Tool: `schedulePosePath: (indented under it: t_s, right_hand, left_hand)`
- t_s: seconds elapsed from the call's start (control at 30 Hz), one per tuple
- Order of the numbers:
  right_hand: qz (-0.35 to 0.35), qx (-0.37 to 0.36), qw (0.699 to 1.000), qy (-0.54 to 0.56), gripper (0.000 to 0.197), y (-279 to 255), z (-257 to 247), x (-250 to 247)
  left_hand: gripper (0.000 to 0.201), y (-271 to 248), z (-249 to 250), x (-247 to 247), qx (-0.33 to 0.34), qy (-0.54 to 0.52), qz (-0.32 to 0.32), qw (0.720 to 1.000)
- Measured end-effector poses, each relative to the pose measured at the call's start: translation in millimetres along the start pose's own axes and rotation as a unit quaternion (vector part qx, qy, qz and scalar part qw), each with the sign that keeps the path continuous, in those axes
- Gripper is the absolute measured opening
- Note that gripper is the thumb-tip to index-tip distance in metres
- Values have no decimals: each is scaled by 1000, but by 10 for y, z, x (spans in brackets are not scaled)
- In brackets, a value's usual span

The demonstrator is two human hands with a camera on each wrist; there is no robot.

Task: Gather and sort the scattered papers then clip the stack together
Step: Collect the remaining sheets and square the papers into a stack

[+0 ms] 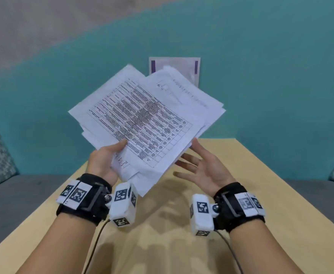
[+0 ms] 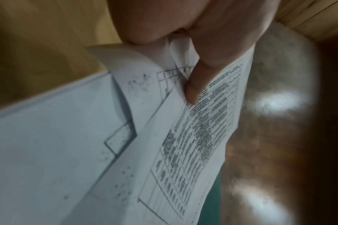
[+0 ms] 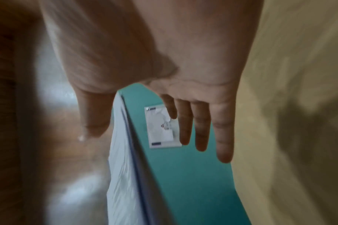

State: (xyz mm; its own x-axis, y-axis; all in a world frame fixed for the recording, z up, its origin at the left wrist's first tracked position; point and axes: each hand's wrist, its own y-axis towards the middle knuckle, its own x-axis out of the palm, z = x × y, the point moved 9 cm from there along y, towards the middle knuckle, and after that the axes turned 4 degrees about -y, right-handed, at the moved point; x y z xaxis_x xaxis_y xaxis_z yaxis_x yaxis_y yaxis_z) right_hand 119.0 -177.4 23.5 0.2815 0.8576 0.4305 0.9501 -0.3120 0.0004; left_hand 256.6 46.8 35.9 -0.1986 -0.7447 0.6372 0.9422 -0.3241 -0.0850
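Observation:
A loose, uneven stack of white papers (image 1: 144, 119) is held up in the air above the wooden table (image 1: 261, 204). The top sheet carries a printed table of text. My left hand (image 1: 106, 159) grips the stack's near left corner, thumb (image 2: 195, 89) on the top sheet, fingers hidden underneath. My right hand (image 1: 199, 167) is spread open, palm up, beside the stack's right edge, its fingertips close to or just touching the paper (image 3: 123, 152). No clip is visible.
A white card with purple side strips (image 1: 175, 66) is fixed on the teal wall (image 1: 281, 76) behind the papers. Grey cushioned seats (image 1: 13, 192) flank the table on both sides. Cables run from both wrist cameras over the tabletop.

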Motion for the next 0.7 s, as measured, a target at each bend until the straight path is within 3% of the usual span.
schedulePosePath:
  t_s: [0.07, 0.17, 0.2, 0.3, 0.43, 0.6, 0.7]
  right_hand:
    - [3, -33, 999, 14, 57, 3, -35, 171]
    - [62, -87, 994, 29, 40, -9, -149, 186]
    - [82, -102, 991, 31, 35, -15, -184, 135]
    - [105, -125, 986, 15, 32, -35, -258, 28]
    - [104, -129, 986, 12, 30, -76, -312, -12]
    - [98, -128, 987, 27, 34, -108, -355, -73]
    - [81, -125, 988, 43, 37, -131, -380, -37]
  left_hand:
    - [56, -73, -83, 116, -13, 7, -25, 1000]
    - [16, -127, -135, 225, -12, 35, -56, 998]
    - [12, -168, -147, 253, -20, 50, -62, 997]
    - [19, -198, -151, 211, -35, 109, -41, 993]
    - [46, -118, -61, 172, -4, 107, -35, 994]
    - [40, -115, 47, 174, 43, 91, -61, 993]
    - [42, -100, 148, 105, 99, 131, -25, 986]
